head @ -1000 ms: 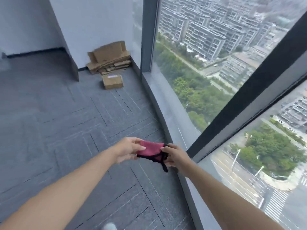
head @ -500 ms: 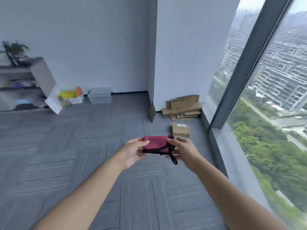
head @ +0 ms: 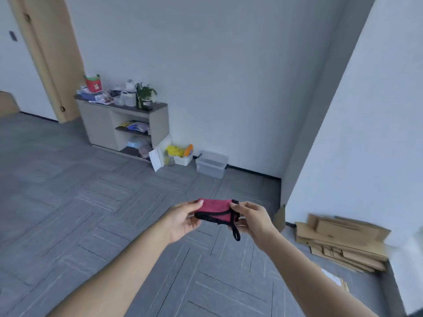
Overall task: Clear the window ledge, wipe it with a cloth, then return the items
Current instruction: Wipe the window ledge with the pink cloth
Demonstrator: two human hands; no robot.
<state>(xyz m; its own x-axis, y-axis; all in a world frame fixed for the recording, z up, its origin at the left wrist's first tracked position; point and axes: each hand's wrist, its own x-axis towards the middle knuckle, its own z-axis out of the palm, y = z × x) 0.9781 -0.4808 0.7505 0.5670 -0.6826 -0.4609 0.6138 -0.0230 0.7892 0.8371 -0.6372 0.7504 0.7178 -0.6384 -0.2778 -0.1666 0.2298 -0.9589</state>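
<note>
A folded pink cloth (head: 214,208) with black edging and a dangling black loop is held in front of me, above the grey carpet. My left hand (head: 183,219) pinches its left end between thumb and fingers. My right hand (head: 250,219) pinches its right end. The window ledge is out of view.
A low cabinet (head: 103,124) against the far wall carries a potted plant (head: 145,94), a red bucket (head: 93,83) and several small items. Beside it stand a white basket (head: 183,159) and a clear plastic bin (head: 211,164). Flattened cardboard (head: 341,242) lies at the right wall. A wooden door frame (head: 49,56) stands at the left.
My view has swung left, away from the window and ledge toward the room's far wall and cabinet. Both hands still hold the pink cloth between them.
</note>
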